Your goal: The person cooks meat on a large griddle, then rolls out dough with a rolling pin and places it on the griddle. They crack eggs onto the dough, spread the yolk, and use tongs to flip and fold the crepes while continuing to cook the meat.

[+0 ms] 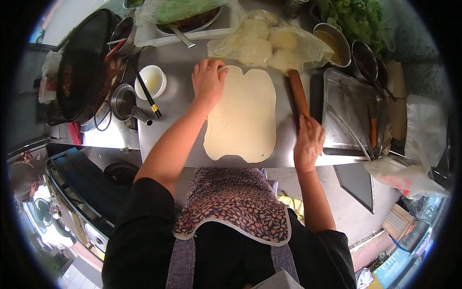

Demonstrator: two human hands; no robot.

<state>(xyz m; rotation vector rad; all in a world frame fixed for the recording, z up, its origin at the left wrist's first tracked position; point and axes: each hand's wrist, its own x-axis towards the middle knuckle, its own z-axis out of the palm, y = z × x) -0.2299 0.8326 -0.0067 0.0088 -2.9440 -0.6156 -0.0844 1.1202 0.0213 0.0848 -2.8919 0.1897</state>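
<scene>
A thin, roughly rectangular sheet of rolled dough (241, 115) lies flat on the steel worktop (173, 133) before me. My left hand (208, 80) is at the sheet's upper left corner, its fingers curled over the edge; whether they pinch the dough is hard to tell. To the right of the sheet, my right hand (309, 142) is closed round the lower end of a wooden rolling pin (299, 93), which points away from me. Beyond the dough sheet, pale dough pieces (283, 39) lie under a clear plastic sheet (231, 48).
A white bowl (153, 82), black chopsticks (146, 90) and a metal ladle (124, 103) stand left, near a large dark pan (85, 68). On the right are a metal tray (346, 108) with tools, a pot of liquid (334, 43) and leafy greens (355, 21).
</scene>
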